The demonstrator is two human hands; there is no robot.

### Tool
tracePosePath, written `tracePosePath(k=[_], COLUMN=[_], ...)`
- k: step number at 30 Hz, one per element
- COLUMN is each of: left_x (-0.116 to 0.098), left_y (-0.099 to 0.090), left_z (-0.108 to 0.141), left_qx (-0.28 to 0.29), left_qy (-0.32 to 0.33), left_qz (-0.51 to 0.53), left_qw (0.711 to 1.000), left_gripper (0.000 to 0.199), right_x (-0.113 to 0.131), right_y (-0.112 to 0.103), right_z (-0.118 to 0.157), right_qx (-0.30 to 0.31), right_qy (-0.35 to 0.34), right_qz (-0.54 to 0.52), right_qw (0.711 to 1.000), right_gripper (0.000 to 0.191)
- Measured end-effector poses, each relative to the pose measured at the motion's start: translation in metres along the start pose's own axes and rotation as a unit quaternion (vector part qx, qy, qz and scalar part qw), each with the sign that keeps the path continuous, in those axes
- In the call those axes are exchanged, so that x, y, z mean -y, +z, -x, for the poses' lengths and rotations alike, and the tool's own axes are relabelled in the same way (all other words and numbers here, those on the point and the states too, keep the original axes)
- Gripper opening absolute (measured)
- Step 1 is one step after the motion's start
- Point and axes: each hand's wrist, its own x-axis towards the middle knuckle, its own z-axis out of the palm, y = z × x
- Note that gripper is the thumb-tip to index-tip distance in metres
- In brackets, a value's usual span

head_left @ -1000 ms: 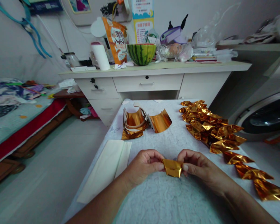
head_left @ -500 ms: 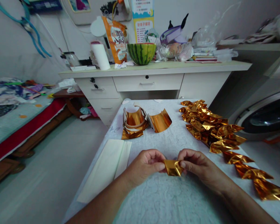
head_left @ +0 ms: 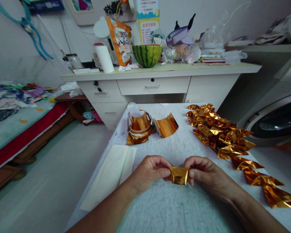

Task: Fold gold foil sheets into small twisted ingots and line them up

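Observation:
A small folded piece of gold foil paper (head_left: 179, 175) is held just above the cloth-covered table (head_left: 167, 207). My left hand (head_left: 156, 168) pinches its left end between thumb and fingers. At the right end, my right hand (head_left: 200, 171) grips it the same way. Beyond my hands lie a curled stack of gold foil sheets (head_left: 139, 124) and a separate curved gold sheet (head_left: 167, 125). Folded gold foil pieces (head_left: 215, 131) form a pile on the right, with several trailing toward the near right edge.
Pale folded paper (head_left: 106, 174) lies along the table's left side. Behind stands a white desk (head_left: 152, 84) with a half watermelon (head_left: 146, 55), an orange snack bag (head_left: 121, 42) and a paper roll (head_left: 104, 58). A washing machine (head_left: 278, 113) is at right, a bed (head_left: 26, 123) at left.
The right end of the foil piece has been pressed and turned, so its front now looks flatter and more even. Both hands keep their hold, almost in place.

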Motion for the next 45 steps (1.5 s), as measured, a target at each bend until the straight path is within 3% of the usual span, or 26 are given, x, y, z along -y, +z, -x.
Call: tracePosePath(k=[13, 17, 20, 25, 31, 35, 38, 45], left_x=[0.003, 0.000, -0.005, -0.004, -0.001, -0.004, -0.005, 0.000], left_y=[0.004, 0.002, 0.002, 0.004, 0.007, 0.010, 0.012, 0.017], left_z=[-0.001, -0.001, 0.002, 0.009, 0.010, 0.013, 0.015, 0.010], left_qx=[-0.006, -0.010, -0.024, -0.028, -0.039, -0.024, -0.062, -0.109], left_qy=[0.019, 0.094, 0.166, 0.236, 0.272, 0.274, 0.249, 0.158], left_qz=[-0.024, -0.099, -0.222, -0.399, -0.471, -0.470, -0.468, -0.516], left_qw=[1.000, 0.991, 0.960, 0.886, 0.838, 0.839, 0.846, 0.835], left_gripper=[0.027, 0.014, 0.002, 0.020, 0.027, 0.034, 0.045, 0.017], right_x=[0.001, 0.003, 0.003, 0.002, 0.002, -0.004, -0.008, -0.004], right_y=[0.004, 0.003, 0.001, 0.001, 0.008, 0.008, 0.009, 0.021], right_z=[-0.003, -0.002, -0.001, -0.002, -0.007, -0.009, -0.010, -0.006], right_qx=[-0.016, -0.015, -0.052, -0.123, -0.096, -0.122, -0.153, -0.158], right_qy=[0.002, -0.017, -0.029, -0.015, 0.004, -0.022, -0.049, -0.095], right_qz=[0.009, 0.021, 0.042, 0.110, 0.149, 0.184, 0.242, 0.361], right_qw=[1.000, 1.000, 0.997, 0.986, 0.984, 0.975, 0.957, 0.914], right_gripper=[0.021, 0.020, 0.023, 0.031, 0.036, 0.033, 0.025, 0.016])
